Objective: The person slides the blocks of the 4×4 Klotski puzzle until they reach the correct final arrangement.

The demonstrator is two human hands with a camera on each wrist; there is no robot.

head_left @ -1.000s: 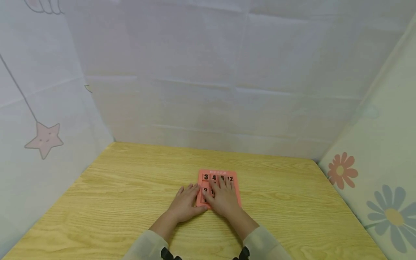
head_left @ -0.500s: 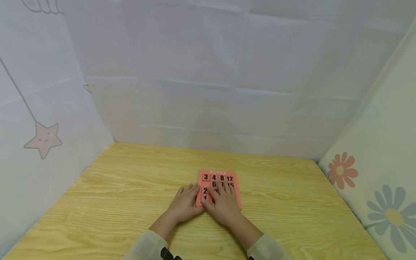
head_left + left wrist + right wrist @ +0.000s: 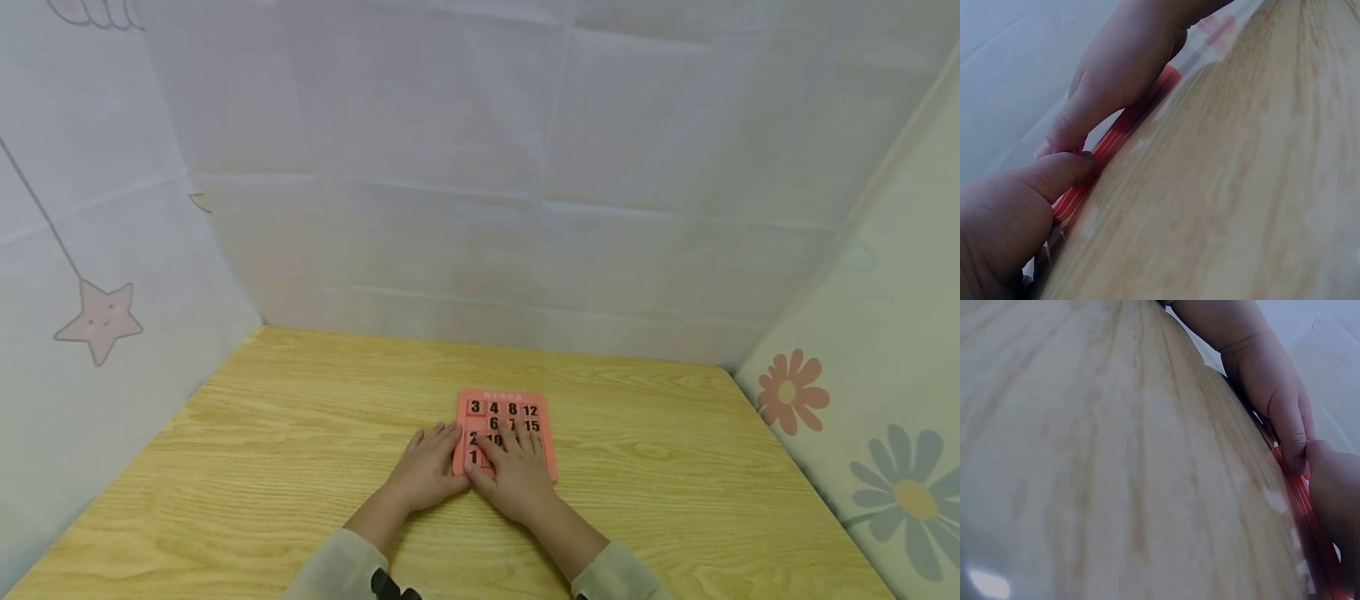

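A flat coral-pink number sliding puzzle (image 3: pixel 512 409) lies on the table in the head view. Its black-numbered tiles sit in rows, with a gap below the 3. My left hand (image 3: pixel 424 470) is at its near left corner, fingers along the left side and thumb by the near edge. In the left wrist view the left thumb (image 3: pixel 1063 172) touches the pink edge. Over the right and near part lies my right hand (image 3: pixel 517 477), its straight fingers on the tiles and covering several. The right thumb (image 3: pixel 1288 434) is down by the near edge, close to the left thumb.
The wood-grain table (image 3: pixel 337 400) spreads around the puzzle on all sides. Pale cloth walls (image 3: pixel 487 208) stand behind it and at both sides, printed with a star (image 3: pixel 100 321) on the left and flowers (image 3: pixel 911 500) on the right.
My right hand has drawn back slightly toward the near edge, and more tiles in the second and third rows show. The left hand and the puzzle's frame have stayed in place.
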